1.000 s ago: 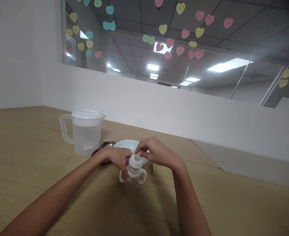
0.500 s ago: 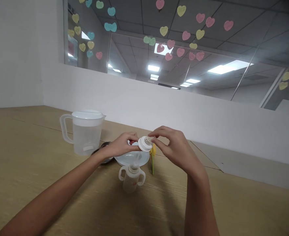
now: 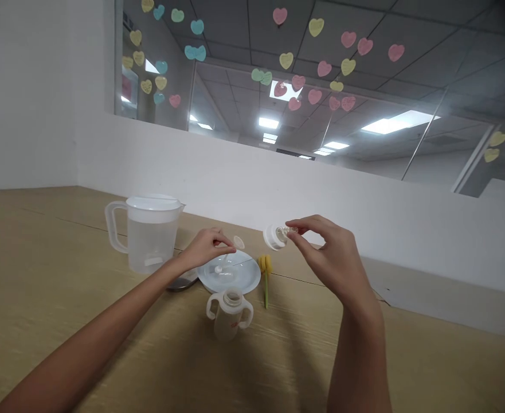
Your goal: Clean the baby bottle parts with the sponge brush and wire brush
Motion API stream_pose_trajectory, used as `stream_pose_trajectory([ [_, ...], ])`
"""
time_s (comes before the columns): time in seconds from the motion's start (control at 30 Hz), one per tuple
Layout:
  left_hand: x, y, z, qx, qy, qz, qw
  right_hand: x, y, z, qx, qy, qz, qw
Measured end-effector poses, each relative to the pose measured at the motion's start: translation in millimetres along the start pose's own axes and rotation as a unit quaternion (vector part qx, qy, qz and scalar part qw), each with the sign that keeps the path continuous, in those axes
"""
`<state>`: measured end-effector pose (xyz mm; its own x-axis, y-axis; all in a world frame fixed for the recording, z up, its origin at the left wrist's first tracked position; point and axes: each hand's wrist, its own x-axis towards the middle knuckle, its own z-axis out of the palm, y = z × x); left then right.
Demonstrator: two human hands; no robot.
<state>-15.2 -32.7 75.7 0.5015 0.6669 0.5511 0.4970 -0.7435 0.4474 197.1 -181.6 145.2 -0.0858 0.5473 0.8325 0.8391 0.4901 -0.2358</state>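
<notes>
Between its thumb and fingers, my right hand (image 3: 321, 244) pinches the clear teat of a white bottle cap (image 3: 275, 237), raised above the table. My left hand (image 3: 209, 248) pinches a small clear disc (image 3: 238, 242) with a thin straw-like tube hanging below it, its white end over the pale plate (image 3: 246, 275). An open bottle with two handles (image 3: 227, 318) stands upright in front of the plate. Just right of the plate lies a yellow flower (image 3: 265, 269) with a green stem.
A lidded clear pitcher (image 3: 151, 241) stands at the left behind my left forearm. A dark metallic dish (image 3: 183, 282) is partly hidden beside the plate. The wooden table (image 3: 63, 275) meets a white wall with a window above.
My hands have moved apart. The right has carried the cap up and to the right, and the left has drawn back left with the clear disc and tube, off the cap.
</notes>
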Motion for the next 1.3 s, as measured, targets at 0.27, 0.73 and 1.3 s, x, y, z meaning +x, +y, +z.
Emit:
stream_pose_trajectory([
  [0.27,-2,-23,13.3,0.099,-0.08,-0.005,0.992,3,1,11,-0.005,-0.035,-0.007,0.999],
  [0.73,-9,-23,47.7,0.154,-0.162,-0.027,0.974,4,-4,17,0.011,-0.057,-0.004,0.998],
  [1.3,-15,65,-4.6,-0.175,-0.016,0.056,0.983,8,-12,43,0.109,-0.075,0.005,0.991],
])
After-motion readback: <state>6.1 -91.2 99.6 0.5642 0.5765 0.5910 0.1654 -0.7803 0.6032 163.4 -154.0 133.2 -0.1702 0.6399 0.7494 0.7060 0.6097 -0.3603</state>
